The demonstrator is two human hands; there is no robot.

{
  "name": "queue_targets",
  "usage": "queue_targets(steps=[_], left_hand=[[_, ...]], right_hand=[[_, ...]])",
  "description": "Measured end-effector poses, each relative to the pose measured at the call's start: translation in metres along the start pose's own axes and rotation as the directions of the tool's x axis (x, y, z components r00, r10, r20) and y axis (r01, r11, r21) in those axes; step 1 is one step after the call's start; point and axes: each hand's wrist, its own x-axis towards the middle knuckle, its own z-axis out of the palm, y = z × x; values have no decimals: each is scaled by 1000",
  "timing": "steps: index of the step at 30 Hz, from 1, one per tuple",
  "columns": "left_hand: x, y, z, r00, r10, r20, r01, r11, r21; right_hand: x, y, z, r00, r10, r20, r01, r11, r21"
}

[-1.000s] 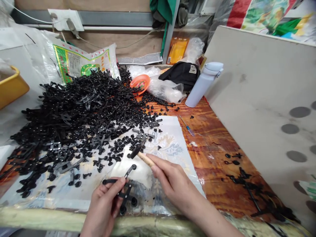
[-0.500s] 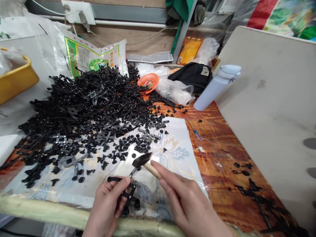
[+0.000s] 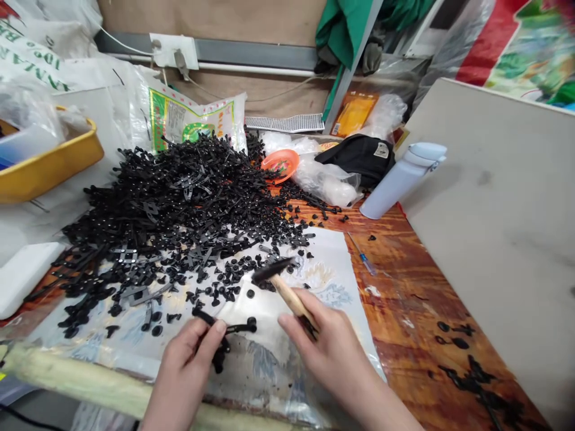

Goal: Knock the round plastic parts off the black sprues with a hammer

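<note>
My left hand (image 3: 191,353) is closed on a black jointed linkage (image 3: 240,327), pinched between thumb and fingers; one arm of it points right and other parts hang below the fingers. A hammer (image 3: 290,296) is gripped in my right hand (image 3: 330,344) by its light wooden handle. Its dark head (image 3: 272,270) is slightly blurred and held up and left, apart from the linkage. Something black shows beside the handle under my right fingers; I cannot make out what it is. A small round black cap (image 3: 250,293) lies on a pale block (image 3: 238,305) between the hands.
A large heap of black linkages (image 3: 179,191) and several loose studs fill the left and back of the patterned sheet (image 3: 332,251). A screwdriver (image 3: 366,260), a light blue bottle (image 3: 399,182), an orange dish (image 3: 281,164) and black parts (image 3: 476,377) stand or lie around. Grey board (image 3: 489,197) walls the right.
The hammer has lifted away from the linkage, its handle now more upright in my right hand. The linkage has turned in my left hand. The whole view has shifted.
</note>
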Motion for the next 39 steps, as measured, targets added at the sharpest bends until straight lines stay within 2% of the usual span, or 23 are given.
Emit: queue_targets(steps=[3, 6, 9, 11, 15, 18, 20, 23, 28, 33, 39], left_hand=[[5, 4, -5, 988, 122, 98, -133, 985, 108], [6, 3, -6, 970, 63, 237, -100, 984, 148], [5, -2, -7, 940, -38, 339, -23, 984, 174], [5, -5, -7, 916, -69, 395, -15, 978, 207], [9, -4, -6, 867, -80, 491, -76, 954, 289], [13, 2, -4, 839, -39, 543, -158, 937, 312], [16, 6, -4, 823, -23, 567, -183, 935, 304], [22, 9, -2, 817, -55, 574, -146, 944, 297], [27, 6, 1, 812, -122, 571, -87, 942, 324], [30, 4, 5, 803, -150, 577, -98, 921, 377], [35, 10, 6, 742, -230, 629, -116, 881, 459]], right_hand=[[35, -11, 17, 999, -43, -16, 41, 994, -102], [50, -16, 33, 998, -59, 24, 62, 991, -115], [42, -16, 39, 998, -40, 44, 45, 992, -119], [31, -14, 40, 999, -9, 46, 14, 994, -111], [20, -9, 38, 998, 30, 61, -27, 999, -38], [18, -3, 30, 997, 54, 60, -56, 998, 34], [14, 3, 20, 997, 69, 25, -71, 990, 120], [2, 12, 4, 995, 102, -24, -91, 956, 279], [-16, 24, -1, 984, 169, 49, -173, 887, 429], [-20, 29, 4, 985, 168, 48, -172, 883, 436], [-19, 31, 2, 986, 158, 50, -164, 898, 407]])
